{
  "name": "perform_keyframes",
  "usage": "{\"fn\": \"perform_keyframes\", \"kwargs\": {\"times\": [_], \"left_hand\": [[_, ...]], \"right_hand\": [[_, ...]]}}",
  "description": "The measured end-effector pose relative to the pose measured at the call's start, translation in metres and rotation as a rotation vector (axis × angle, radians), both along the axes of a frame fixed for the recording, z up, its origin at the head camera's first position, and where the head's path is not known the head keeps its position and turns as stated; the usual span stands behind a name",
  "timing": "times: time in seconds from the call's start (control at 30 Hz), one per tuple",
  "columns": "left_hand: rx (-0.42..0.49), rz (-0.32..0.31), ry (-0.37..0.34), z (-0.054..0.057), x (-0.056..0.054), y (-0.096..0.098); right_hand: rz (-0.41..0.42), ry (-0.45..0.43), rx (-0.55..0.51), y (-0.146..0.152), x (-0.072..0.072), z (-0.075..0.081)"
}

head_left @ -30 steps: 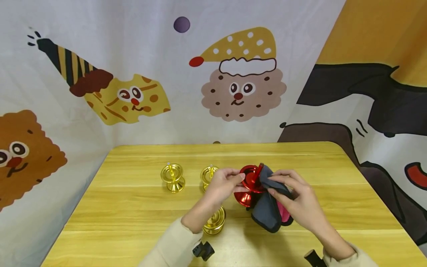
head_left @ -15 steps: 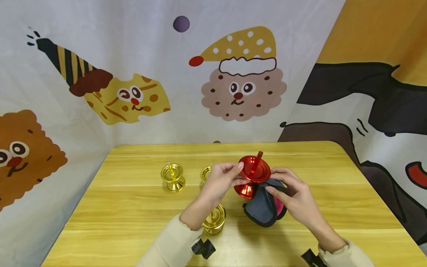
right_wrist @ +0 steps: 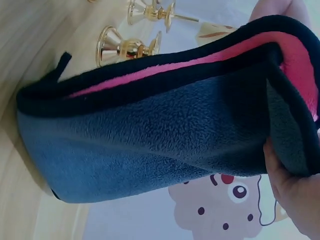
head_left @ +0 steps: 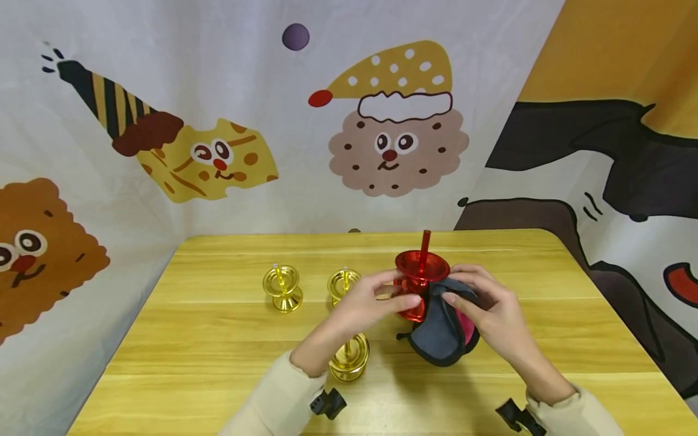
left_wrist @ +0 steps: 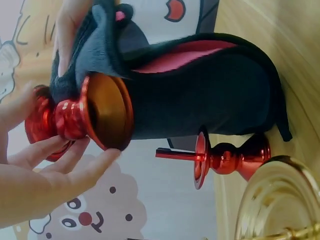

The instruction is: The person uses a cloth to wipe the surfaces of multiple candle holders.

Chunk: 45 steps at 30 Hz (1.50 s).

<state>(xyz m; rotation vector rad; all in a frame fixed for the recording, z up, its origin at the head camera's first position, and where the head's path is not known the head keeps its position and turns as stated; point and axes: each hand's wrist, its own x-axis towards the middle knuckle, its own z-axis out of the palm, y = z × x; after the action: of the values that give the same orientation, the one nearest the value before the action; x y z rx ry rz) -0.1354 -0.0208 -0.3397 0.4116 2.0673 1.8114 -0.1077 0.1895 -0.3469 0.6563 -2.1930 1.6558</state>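
Note:
A shiny red candle holder (head_left: 422, 266) with a dish, a flared base and a thin spike stands nearly upright in my left hand (head_left: 364, 304). My left fingers and thumb grip it below the dish; in the left wrist view the hollow base (left_wrist: 111, 112) faces the camera. My right hand (head_left: 491, 309) pinches a folded cleaning cloth (head_left: 436, 333), grey outside and pink inside with black edging, against the holder's right side. Its lower part hangs toward the table. A second red candle holder (left_wrist: 225, 156) stands on the table beyond, shown in the left wrist view.
Three gold candle holders stand on the wooden table (head_left: 207, 339): one at left (head_left: 282, 287), one behind my left hand (head_left: 342, 283) and one nearer (head_left: 349, 358), beside my left forearm. A printed curtain (head_left: 305, 206) hangs behind the table.
The held red candle holder has risen and become more upright. The cloth has gone from its spike to below the dish. My left fingers have shifted from the rim to lower down.

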Motion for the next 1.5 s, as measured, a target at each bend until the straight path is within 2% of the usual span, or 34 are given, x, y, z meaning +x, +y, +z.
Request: {"fn": "perform_keyframes", "kwargs": {"times": [0.13,0.27,0.37,0.6,0.67,0.77,0.9,1.0,1.1,1.17,1.23,1.37,1.43,1.5], "left_hand": [[-0.032,-0.005,0.005,-0.002,0.001,0.002],[-0.085,-0.006,0.066,-0.004,0.001,0.002],[-0.107,-0.007,0.086,-0.005,0.001,0.002],[-0.039,-0.007,0.024,-0.005,0.003,0.001],[-0.024,-0.005,0.008,-0.005,0.004,0.001],[-0.05,0.015,0.014,-0.005,0.005,0.003],[-0.165,0.057,0.112,-0.005,0.009,0.009],[-0.251,0.072,0.2,-0.005,0.011,0.012],[-0.289,0.067,0.236,-0.006,0.012,0.013],[-0.271,0.055,0.218,-0.008,0.011,0.011],[-0.215,0.036,0.161,-0.009,0.01,0.009],[-0.038,-0.001,0.007,-0.009,0.008,0.002],[0.059,-0.026,-0.059,-0.008,0.008,-0.002],[0.131,-0.049,-0.104,-0.007,0.008,-0.004]], "right_hand": [[-0.034,-0.001,0.038,0.001,0.001,0.002],[-0.017,0.047,0.04,0.001,0.001,0.0],[0.002,0.067,0.048,0.002,0.001,-0.002],[0.062,0.077,0.082,0.007,0.0,-0.005],[0.06,0.085,0.096,0.007,-0.001,-0.005],[0.025,0.119,0.111,0.004,0.0,-0.005],[-0.028,0.186,0.166,-0.007,0.005,-0.003],[-0.051,0.243,0.252,-0.015,0.009,-0.001],[-0.051,0.313,0.336,-0.019,0.011,0.0],[-0.029,0.329,0.366,-0.019,0.011,0.0],[0.014,0.305,0.334,-0.015,0.01,-0.002],[0.127,0.202,0.148,-0.005,0.006,-0.007],[0.157,0.153,0.071,0.001,0.004,-0.01],[0.154,0.128,0.048,0.005,0.002,-0.013]]}}
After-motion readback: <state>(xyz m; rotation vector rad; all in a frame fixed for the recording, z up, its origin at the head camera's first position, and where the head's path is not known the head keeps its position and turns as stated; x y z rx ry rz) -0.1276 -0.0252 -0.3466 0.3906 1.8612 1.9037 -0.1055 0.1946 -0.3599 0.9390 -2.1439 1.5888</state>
